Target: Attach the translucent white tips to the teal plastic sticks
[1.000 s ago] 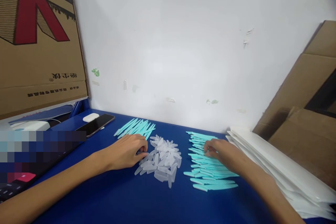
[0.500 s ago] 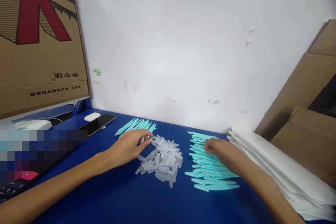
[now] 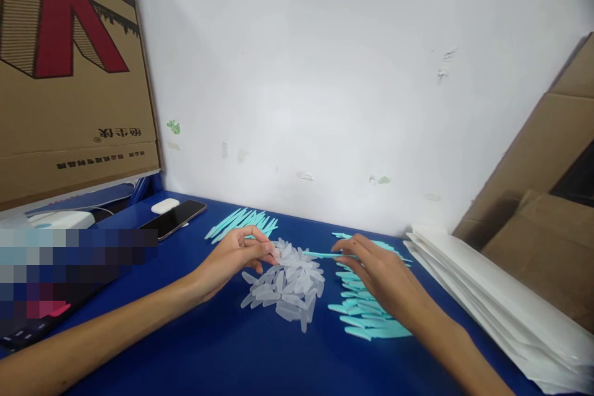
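My left hand (image 3: 237,253) is closed in a pinch on a small translucent cap (image 3: 276,253), partly covered by the fingertips. Just below and right of it lies a loose heap of similar translucent caps (image 3: 292,288). Between its fingers my right hand (image 3: 378,269) holds a slim turquoise stick (image 3: 320,255) that looks like an eyebrow razor; its free end points left over the heap's upper edge. Under the right hand, a row of turquoise sticks (image 3: 357,306) is partly hidden. Behind the left hand lies a smaller group of turquoise sticks (image 3: 241,219).
A dark phone (image 3: 174,221) and a white rounded case (image 3: 165,205) lie on the blue table (image 3: 223,346) at left. White flat sheets or bags (image 3: 492,303) are stacked at right. Cardboard boxes (image 3: 74,105) flank both sides, and a white wall (image 3: 297,86) rises behind.
My right hand has lifted a turquoise stick from the row and brought it left. My left hand has moved slightly right and now pinches a cap from the heap.
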### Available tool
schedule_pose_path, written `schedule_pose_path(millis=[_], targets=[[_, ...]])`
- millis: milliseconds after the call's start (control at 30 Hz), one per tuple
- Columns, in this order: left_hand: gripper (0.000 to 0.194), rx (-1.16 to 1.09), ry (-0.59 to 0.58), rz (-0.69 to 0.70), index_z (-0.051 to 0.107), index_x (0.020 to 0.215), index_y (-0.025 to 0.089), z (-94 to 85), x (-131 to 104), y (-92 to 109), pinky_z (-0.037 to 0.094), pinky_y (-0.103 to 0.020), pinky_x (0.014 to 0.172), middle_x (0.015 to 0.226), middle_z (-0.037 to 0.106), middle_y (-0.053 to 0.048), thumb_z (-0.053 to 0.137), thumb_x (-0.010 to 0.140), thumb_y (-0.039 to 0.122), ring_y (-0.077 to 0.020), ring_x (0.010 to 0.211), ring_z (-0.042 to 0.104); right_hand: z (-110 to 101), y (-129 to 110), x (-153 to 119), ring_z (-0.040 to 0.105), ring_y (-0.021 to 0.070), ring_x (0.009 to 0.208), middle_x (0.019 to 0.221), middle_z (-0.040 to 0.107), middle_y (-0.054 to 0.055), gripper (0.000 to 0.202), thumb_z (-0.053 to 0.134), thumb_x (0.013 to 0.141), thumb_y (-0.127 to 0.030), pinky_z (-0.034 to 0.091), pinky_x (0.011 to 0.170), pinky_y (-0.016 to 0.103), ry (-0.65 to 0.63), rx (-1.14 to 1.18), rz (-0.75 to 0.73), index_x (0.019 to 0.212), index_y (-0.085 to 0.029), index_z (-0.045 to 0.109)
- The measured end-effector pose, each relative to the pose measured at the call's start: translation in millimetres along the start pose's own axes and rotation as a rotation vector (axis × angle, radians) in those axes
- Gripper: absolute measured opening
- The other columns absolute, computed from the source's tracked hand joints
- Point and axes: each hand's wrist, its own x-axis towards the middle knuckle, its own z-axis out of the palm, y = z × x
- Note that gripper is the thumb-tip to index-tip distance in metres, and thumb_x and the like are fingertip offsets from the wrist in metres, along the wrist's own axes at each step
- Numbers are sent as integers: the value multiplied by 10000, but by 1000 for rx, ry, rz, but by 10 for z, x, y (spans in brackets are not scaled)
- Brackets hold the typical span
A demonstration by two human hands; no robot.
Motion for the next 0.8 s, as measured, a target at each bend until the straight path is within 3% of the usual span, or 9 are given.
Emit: schedule_pose_path(millis=[133, 500, 800], targets=[[288, -66, -21, -17, 558, 876, 167, 29, -40, -7, 514, -286, 704, 954, 748, -120, 723, 871, 403, -238, 964, 707, 54, -131, 7, 668, 138, 718, 1032, 655, 79, 254, 397, 1047, -222, 474, 584, 243, 22, 50, -57, 1227, -235, 576], [287, -134, -53, 2, 565, 876, 162, 74, -42, -52, 542, -281, 729, 996, 752, -127, 745, 863, 385, -249, 1018, 702, 148, -303, 3, 588, 138, 667, 998, 613, 48, 224, 406, 1051, -236, 422, 564, 271, -19, 120, -48, 1206, -249, 567], [289, 161, -64, 83, 625, 871, 159, 71, -34, -47, 496, -231, 540, 813, 769, -80, 733, 842, 425, -142, 614, 649, 218, -425, -2, 628, 150, 741, 983, 639, 52, 224, 441, 1040, -219, 465, 619, 264, 73, 258, -39, 1201, -239, 595]])
